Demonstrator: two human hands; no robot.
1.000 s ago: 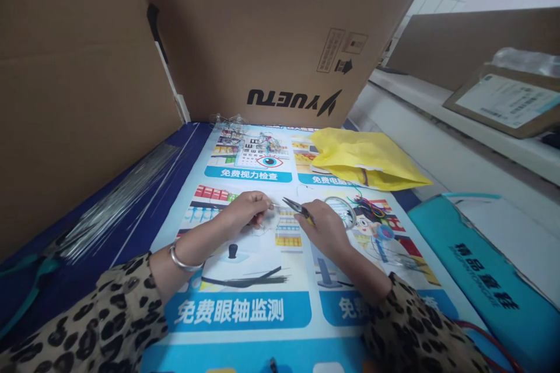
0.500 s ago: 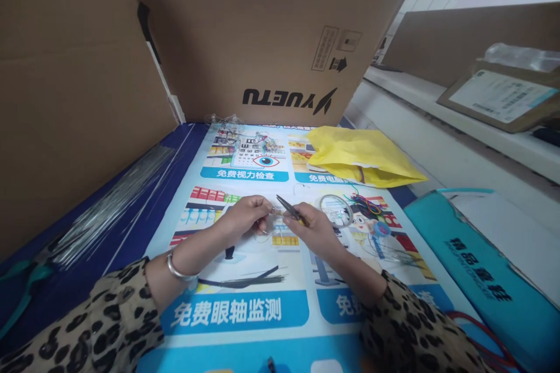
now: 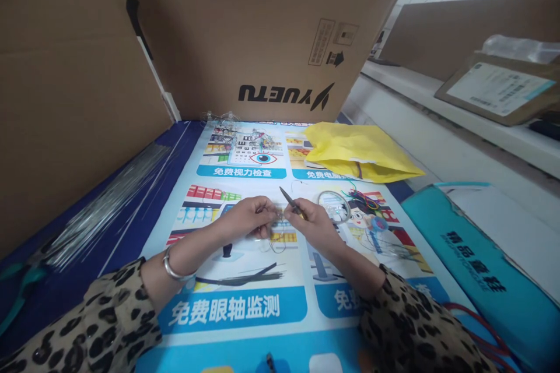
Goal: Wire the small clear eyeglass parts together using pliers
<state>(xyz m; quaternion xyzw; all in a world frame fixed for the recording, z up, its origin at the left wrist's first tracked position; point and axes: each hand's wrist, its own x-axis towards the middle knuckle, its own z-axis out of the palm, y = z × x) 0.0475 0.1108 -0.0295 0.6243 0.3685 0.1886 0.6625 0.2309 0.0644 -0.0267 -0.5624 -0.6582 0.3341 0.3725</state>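
Note:
Over the printed sheet point(image 3: 280, 335), my left hand point(image 3: 251, 218) pinches a thin wire piece point(image 3: 276, 240) whose loops hang below the fingertips. Close beside it on the right, my right hand point(image 3: 312, 224) is closed around dark-tipped pliers point(image 3: 289, 198), which point up and to the left. Its thumb and fingertip also meet the wire piece. Fine details of the wire between the hands are too small to make out. Dark cut wires point(image 3: 249, 277) lie on the sheet below my hands. A clear round dish point(image 3: 321, 198) is right of my right hand.
Cardboard panels point(image 3: 262, 23) stand behind and at the left. A yellow bag point(image 3: 363, 151) lies at the back right, near coloured threads point(image 3: 367, 199). Long silvery wires point(image 3: 109, 204) and teal-handled scissors point(image 3: 24, 280) are at the left. A teal box point(image 3: 476, 250) is at the right.
The pliers have turned to point more steeply upward, with their tips shifted slightly away from the wire piece. The wire loops now hang lower and more visibly between my hands. The view has shifted slightly.

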